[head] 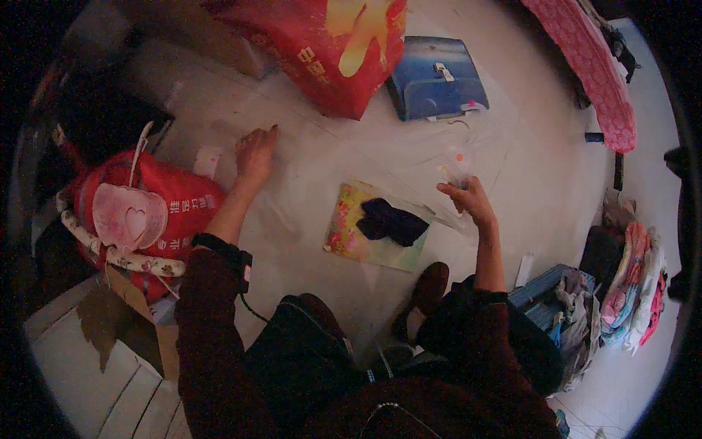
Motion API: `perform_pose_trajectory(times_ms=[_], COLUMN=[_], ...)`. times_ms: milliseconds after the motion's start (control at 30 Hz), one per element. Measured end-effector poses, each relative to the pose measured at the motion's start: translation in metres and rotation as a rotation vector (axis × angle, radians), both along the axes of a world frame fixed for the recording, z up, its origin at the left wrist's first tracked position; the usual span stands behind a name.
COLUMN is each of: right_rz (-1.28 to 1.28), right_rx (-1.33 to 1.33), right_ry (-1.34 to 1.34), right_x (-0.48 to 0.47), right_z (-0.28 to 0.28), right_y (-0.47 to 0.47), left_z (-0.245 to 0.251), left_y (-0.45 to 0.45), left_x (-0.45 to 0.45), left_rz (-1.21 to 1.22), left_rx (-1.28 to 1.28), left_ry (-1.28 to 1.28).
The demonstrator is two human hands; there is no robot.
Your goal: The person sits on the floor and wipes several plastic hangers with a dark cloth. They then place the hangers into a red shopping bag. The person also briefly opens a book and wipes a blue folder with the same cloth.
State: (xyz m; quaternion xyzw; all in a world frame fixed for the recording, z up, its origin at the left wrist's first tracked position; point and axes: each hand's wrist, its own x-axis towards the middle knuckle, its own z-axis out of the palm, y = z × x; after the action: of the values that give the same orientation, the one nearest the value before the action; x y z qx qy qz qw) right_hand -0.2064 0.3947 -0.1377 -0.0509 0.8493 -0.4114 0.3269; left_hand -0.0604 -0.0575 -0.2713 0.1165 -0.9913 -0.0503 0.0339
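My left hand (256, 156) is held over the pale floor at the left with its fingers curled; whether it grips anything is hard to see. On the right, my right hand (471, 200) pinches what looks like a clear plastic bag (459, 157) with an orange dot on it. Between and below the hands lies a flat floral-printed sheet or booklet (345, 238). A dark folded cloth bundle (392, 222), possibly socks or gloves, rests on top of it, nearest to my right hand.
A large red bag (351, 71) and a blue flap case with a clasp (439, 77) stand ahead. At left are a red printed bag (186, 197), a pink heart-marked item (130, 217) and a cardboard box (131, 296). Folded clothes (625, 285) and a blue crate (548, 291) sit at right.
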Motion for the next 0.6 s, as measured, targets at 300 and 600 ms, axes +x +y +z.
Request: perform_pose_trajectory(times_ms=[300,600], right_rz=[0.225,0.133], right_rx=[0.166,0.209], right_ry=[-0.154,0.854], right_x=[-0.027,-0.011], right_z=[-0.065,-0.075], right_y=[-0.008,-0.017], left_z=[0.049,0.116], left_y=[-0.038,-0.024], left_x=[0.026,0.022], left_rz=[-0.140,-0.188], left_rx=[0.370,0.798], left_ry=[-0.124,-0.472])
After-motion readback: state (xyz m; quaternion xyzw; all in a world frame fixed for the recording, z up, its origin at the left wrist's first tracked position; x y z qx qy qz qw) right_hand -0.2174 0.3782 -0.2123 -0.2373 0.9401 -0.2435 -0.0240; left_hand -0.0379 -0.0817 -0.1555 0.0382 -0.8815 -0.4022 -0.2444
